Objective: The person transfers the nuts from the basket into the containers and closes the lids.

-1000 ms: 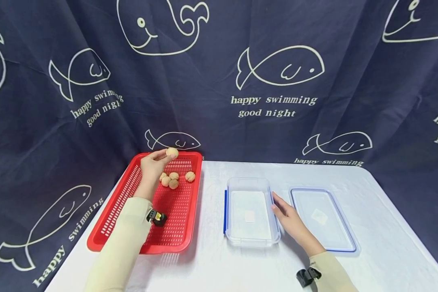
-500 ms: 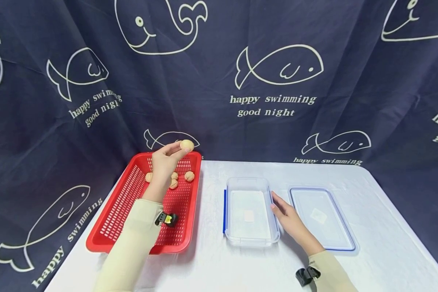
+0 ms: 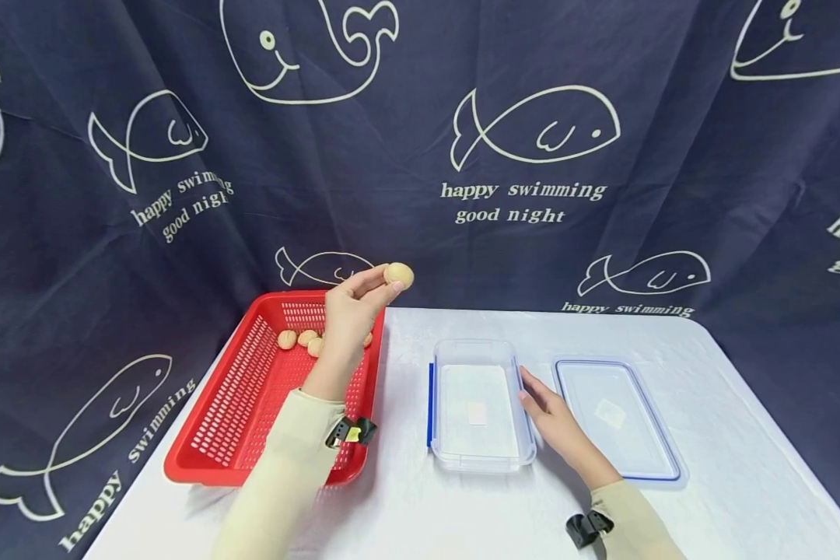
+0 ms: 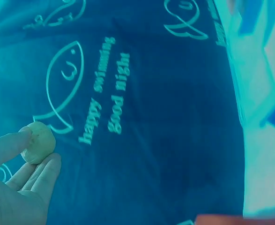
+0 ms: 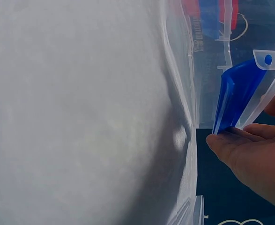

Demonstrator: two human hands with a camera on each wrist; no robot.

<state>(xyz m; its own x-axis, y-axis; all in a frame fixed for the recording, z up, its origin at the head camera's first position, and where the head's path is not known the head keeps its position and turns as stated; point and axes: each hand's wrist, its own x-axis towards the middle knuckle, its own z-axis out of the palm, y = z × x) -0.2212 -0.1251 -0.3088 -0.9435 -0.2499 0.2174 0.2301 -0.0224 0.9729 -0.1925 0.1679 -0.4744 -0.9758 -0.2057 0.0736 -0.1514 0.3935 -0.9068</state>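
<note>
My left hand (image 3: 353, 315) pinches a pale walnut (image 3: 399, 274) between thumb and fingers, raised above the far right corner of the red basket (image 3: 206, 428). Several more walnuts (image 3: 288, 339) lie at the basket's far end, some of them behind the hand. The left wrist view shows the held walnut (image 4: 40, 143) with the thumb across one side. On the right, my right hand (image 3: 563, 428) grips the right side wall of a clear plastic food container (image 3: 497, 389). In the right wrist view its fingers lie against a blue latch (image 5: 240, 96), thumb at the rim.
A clear lid (image 3: 619, 447) with a blue seal lies flat to the right of the container, partly behind the right hand. White cloth (image 3: 406, 482) covers the table. A dark blue curtain (image 3: 392, 155) with fish drawings hangs along the back.
The left hand has carried the walnut to the right, from over the basket to past its far right corner. The right hand has kept its place on the container.
</note>
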